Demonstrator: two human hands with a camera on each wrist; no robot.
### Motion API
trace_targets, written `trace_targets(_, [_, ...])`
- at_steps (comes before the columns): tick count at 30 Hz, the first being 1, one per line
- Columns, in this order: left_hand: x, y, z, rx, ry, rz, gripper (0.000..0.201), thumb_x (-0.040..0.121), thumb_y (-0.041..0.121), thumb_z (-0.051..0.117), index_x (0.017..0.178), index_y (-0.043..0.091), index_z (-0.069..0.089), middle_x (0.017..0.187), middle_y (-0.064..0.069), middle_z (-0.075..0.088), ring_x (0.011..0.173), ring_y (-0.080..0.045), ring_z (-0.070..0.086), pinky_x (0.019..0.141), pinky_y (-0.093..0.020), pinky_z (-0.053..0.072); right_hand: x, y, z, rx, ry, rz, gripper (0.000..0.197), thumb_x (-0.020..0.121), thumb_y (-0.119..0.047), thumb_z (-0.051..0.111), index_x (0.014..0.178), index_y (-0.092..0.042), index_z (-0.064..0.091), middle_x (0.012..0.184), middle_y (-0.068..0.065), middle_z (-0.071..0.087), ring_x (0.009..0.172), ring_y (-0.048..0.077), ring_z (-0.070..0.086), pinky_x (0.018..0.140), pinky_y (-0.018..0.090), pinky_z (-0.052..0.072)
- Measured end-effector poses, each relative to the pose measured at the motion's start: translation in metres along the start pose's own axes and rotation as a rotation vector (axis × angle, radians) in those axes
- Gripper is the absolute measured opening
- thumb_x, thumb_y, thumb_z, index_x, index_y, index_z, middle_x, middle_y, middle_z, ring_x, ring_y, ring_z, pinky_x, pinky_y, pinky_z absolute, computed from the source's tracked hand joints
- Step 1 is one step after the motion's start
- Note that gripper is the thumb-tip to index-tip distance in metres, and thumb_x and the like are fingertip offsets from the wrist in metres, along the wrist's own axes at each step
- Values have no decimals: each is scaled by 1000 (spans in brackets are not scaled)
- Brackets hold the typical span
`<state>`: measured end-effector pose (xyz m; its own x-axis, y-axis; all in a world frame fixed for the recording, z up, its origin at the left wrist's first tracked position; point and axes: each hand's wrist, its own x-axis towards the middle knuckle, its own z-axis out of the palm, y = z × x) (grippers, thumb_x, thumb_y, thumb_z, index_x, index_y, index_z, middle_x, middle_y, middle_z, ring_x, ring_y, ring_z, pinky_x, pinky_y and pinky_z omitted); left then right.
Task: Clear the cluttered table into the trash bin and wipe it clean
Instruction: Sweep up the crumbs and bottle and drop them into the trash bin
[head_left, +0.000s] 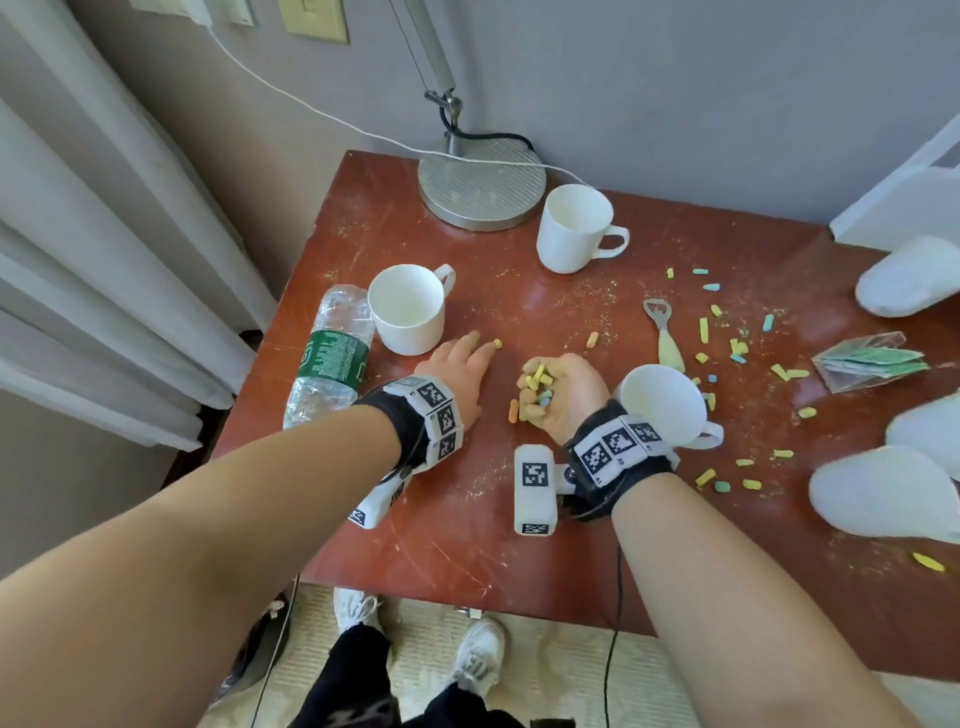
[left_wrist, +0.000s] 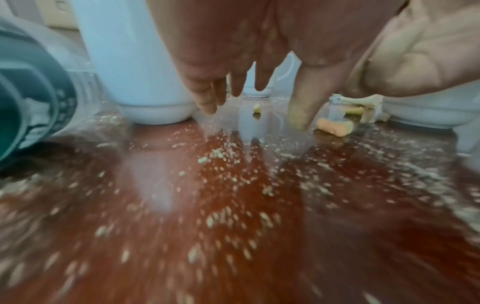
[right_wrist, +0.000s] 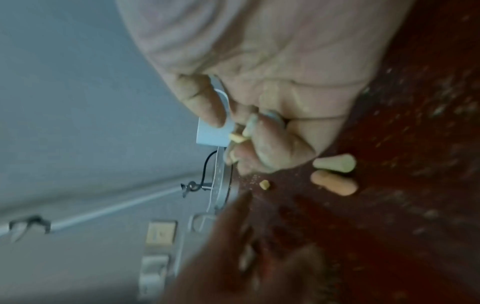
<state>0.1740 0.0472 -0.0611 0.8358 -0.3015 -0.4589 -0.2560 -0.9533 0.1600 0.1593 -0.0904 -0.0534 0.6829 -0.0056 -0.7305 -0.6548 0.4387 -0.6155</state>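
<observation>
Gathering step. Right hand (head_left: 563, 392), palm up, grip cupped around a heap of small pastel foam pieces (head_left: 537, 389). Left hand (head_left: 460, 366) flat, fingers straight, reaching a stray yellow piece (head_left: 497, 343) on the red-brown wooden bench (head_left: 467, 519). Next, likely: sweep it into the cupped palm; many pieces remain scattered to the right. No bin visible.

head: high, looking down on counter (head_left: 447, 519) | left wrist: skims counter | right wrist: close, rolled sideways | shared: crumbed counter middle

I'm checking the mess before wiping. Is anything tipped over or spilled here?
Yes. A water bottle lies on its side at the table's left edge, and one cup is tipped over beside the right hand. Coloured snack bits and fine crumbs are strewn across the right side.
</observation>
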Motion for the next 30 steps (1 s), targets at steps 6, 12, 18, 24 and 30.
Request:
trace_targets(6, [32,9,-17,156,-108,117,88,81,5,63,149,23,11,157,-2,0,143,-25,8,116,-38,22,2,16,-10,-1394,144,-185,30,101,-29,28,115,-12,47,104,14,58,100,30,55,81,30,37])
trace_targets(12, [29,15,-24,183,-172,83,57,80,-2,61,131,10,38,135,-12,35,121,-33,45,98,-38,43,10,31,-4,-1469,96,-232,17,99,-25,37,110,-14,30,83,0,47,77,23,48,71,33,36])
trace_targets(18, [18,3,-23,45,-220,12,28,90,4,51,117,9,48,126,-12,46,105,-29,53,91,-35,45,18,28,13,-1563,76,-119,21,97,-20,39,114,-10,34,111,8,53,90,21,45,86,35,41])
trace_targets(24, [-7,-15,-27,-101,-106,6,3,95,16,46,95,15,43,110,-8,58,96,-25,55,83,-32,45,10,29,24,-1775,112,-70,51,96,-19,38,141,-9,18,119,14,58,104,31,58,74,37,44])
trace_targets(30, [-24,-32,-21,-201,-46,-14,5,92,17,50,90,18,46,105,-7,62,96,-25,59,84,-34,48,2,44,26,-1855,172,-217,32,93,-7,34,125,-8,30,126,16,47,110,34,54,75,36,39])
